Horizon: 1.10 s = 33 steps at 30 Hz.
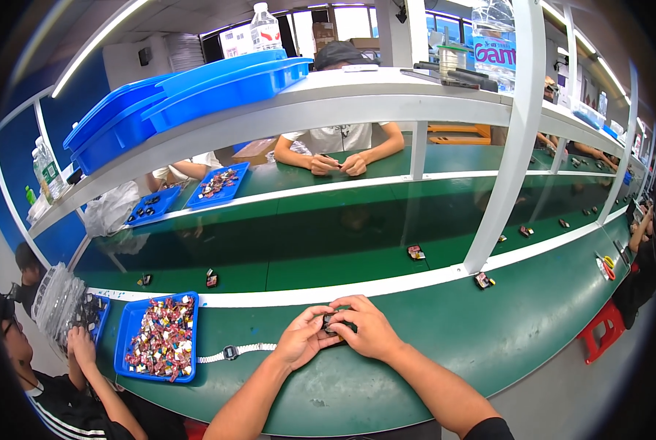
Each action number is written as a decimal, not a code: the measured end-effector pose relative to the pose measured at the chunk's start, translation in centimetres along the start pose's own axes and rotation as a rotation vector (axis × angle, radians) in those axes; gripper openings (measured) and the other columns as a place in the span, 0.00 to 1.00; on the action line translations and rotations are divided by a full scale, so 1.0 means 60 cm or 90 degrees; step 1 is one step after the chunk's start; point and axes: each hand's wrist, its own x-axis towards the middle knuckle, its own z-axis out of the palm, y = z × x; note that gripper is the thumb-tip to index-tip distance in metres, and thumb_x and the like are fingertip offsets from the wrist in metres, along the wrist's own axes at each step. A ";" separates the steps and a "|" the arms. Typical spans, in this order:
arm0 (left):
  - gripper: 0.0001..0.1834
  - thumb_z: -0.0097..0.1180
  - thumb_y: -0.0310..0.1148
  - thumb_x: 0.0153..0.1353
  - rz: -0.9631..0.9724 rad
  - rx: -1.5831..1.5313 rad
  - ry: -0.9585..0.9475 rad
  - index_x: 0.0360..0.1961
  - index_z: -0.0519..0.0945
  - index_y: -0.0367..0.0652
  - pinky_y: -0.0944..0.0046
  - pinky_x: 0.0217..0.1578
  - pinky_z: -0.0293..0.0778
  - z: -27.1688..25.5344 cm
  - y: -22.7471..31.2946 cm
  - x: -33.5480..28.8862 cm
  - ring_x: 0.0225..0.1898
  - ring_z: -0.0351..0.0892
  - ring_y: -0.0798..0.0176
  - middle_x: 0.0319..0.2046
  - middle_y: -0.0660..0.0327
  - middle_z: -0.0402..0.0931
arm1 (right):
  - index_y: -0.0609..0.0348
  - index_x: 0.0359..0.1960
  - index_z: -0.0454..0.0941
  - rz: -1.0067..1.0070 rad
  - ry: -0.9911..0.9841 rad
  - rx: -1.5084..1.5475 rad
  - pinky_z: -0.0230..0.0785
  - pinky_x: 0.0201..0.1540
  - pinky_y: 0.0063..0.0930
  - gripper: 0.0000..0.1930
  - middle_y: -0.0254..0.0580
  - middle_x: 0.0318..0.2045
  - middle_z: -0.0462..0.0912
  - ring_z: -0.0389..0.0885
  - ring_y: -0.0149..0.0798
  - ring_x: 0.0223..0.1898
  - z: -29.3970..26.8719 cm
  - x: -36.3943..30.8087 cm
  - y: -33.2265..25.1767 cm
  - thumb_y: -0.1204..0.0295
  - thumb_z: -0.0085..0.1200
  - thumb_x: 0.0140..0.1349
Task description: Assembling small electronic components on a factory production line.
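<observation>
Over the green bench my left hand (303, 341) and my right hand (369, 330) meet, both closed on a small black casing (329, 323). Fingers cover much of the casing, so its inside cannot be made out. Just left of my hands lies a digital wristwatch (230, 353) with a pale metal-look band, its right end close to my left wrist. Beside the watch is a blue tray (195, 323) heaped with small reddish parts (160, 334) that carry white and yellow bits.
A white rail (306, 295) and post (505, 147) border the green conveyor (298, 273). Small assemblies (416, 253) sit along it; another assembly (483, 280) lies near the post. Co-workers' hands (339, 164) work opposite, another's (81, 345) at left. Scissors (606, 267) lie far right.
</observation>
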 end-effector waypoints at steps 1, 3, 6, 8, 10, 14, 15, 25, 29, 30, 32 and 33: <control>0.13 0.43 0.33 0.73 0.005 -0.003 -0.002 0.56 0.69 0.42 0.50 0.60 0.72 0.001 0.000 0.000 0.53 0.77 0.60 0.51 0.56 0.74 | 0.56 0.35 0.83 -0.011 0.018 -0.018 0.72 0.52 0.34 0.05 0.39 0.50 0.78 0.74 0.43 0.54 0.002 0.000 0.000 0.71 0.61 0.58; 0.13 0.43 0.33 0.73 0.011 -0.007 -0.002 0.56 0.69 0.42 0.50 0.59 0.72 0.002 0.002 0.000 0.52 0.77 0.59 0.51 0.55 0.74 | 0.56 0.35 0.84 -0.023 0.034 -0.034 0.73 0.51 0.34 0.06 0.39 0.50 0.79 0.74 0.43 0.54 0.004 0.000 -0.002 0.71 0.62 0.58; 0.13 0.44 0.33 0.73 0.023 0.007 -0.001 0.55 0.69 0.42 0.51 0.59 0.73 0.000 0.003 -0.001 0.53 0.77 0.59 0.52 0.54 0.74 | 0.56 0.36 0.84 -0.023 0.018 -0.059 0.73 0.50 0.33 0.06 0.39 0.50 0.79 0.75 0.42 0.54 0.006 0.001 -0.005 0.72 0.62 0.57; 0.13 0.45 0.33 0.73 0.029 0.013 0.010 0.55 0.69 0.42 0.51 0.59 0.73 -0.006 0.000 0.000 0.53 0.78 0.57 0.53 0.53 0.74 | 0.56 0.35 0.85 -0.078 0.038 -0.105 0.74 0.50 0.33 0.06 0.39 0.49 0.80 0.75 0.43 0.53 0.011 0.001 0.001 0.73 0.63 0.55; 0.13 0.45 0.33 0.72 0.031 0.016 0.005 0.55 0.69 0.42 0.51 0.59 0.73 0.002 0.003 0.000 0.53 0.77 0.57 0.53 0.53 0.74 | 0.56 0.35 0.85 -0.044 0.065 -0.082 0.74 0.50 0.33 0.06 0.39 0.48 0.80 0.76 0.43 0.52 0.015 -0.002 -0.005 0.74 0.63 0.55; 0.12 0.48 0.32 0.71 0.038 0.014 -0.001 0.53 0.70 0.45 0.49 0.58 0.73 -0.010 -0.003 0.001 0.55 0.76 0.57 0.57 0.52 0.72 | 0.56 0.34 0.85 0.007 0.121 -0.003 0.74 0.50 0.34 0.06 0.38 0.46 0.82 0.78 0.42 0.50 0.034 -0.005 -0.005 0.75 0.63 0.54; 0.12 0.48 0.32 0.71 0.039 0.014 -0.001 0.53 0.70 0.45 0.49 0.58 0.73 -0.012 -0.004 0.001 0.55 0.76 0.57 0.57 0.52 0.72 | 0.56 0.34 0.85 0.007 0.121 -0.003 0.74 0.50 0.34 0.06 0.38 0.46 0.82 0.78 0.42 0.50 0.034 -0.005 -0.005 0.75 0.63 0.54; 0.14 0.47 0.32 0.72 0.038 0.015 0.006 0.55 0.68 0.41 0.50 0.58 0.73 -0.005 -0.004 0.000 0.54 0.77 0.56 0.53 0.52 0.74 | 0.55 0.36 0.86 0.023 0.094 0.014 0.72 0.53 0.35 0.07 0.38 0.49 0.81 0.77 0.43 0.51 0.031 -0.005 0.003 0.74 0.63 0.54; 0.13 0.50 0.32 0.70 0.040 0.012 0.015 0.53 0.70 0.44 0.48 0.58 0.72 -0.008 -0.009 0.000 0.55 0.76 0.57 0.58 0.52 0.71 | 0.55 0.36 0.86 0.020 0.108 0.010 0.72 0.53 0.36 0.07 0.38 0.50 0.81 0.77 0.44 0.53 0.035 -0.007 0.001 0.74 0.63 0.54; 0.13 0.50 0.32 0.70 0.040 0.011 0.015 0.53 0.70 0.44 0.48 0.58 0.72 -0.009 -0.010 0.001 0.55 0.76 0.57 0.58 0.52 0.71 | 0.55 0.36 0.86 0.021 0.108 0.010 0.72 0.53 0.36 0.07 0.38 0.50 0.81 0.77 0.44 0.53 0.035 -0.006 0.001 0.74 0.63 0.54; 0.13 0.50 0.32 0.70 0.049 0.014 0.013 0.53 0.70 0.44 0.49 0.58 0.73 -0.011 -0.011 0.002 0.56 0.75 0.57 0.58 0.51 0.71 | 0.54 0.37 0.86 0.012 0.099 0.031 0.71 0.54 0.37 0.08 0.39 0.51 0.81 0.76 0.45 0.53 0.032 -0.005 0.000 0.74 0.63 0.54; 0.13 0.50 0.32 0.70 0.050 0.014 0.014 0.53 0.70 0.44 0.49 0.58 0.73 -0.012 -0.011 0.002 0.56 0.75 0.57 0.58 0.51 0.71 | 0.54 0.37 0.86 0.011 0.098 0.031 0.71 0.54 0.37 0.08 0.39 0.51 0.81 0.76 0.45 0.53 0.033 -0.005 -0.002 0.74 0.63 0.54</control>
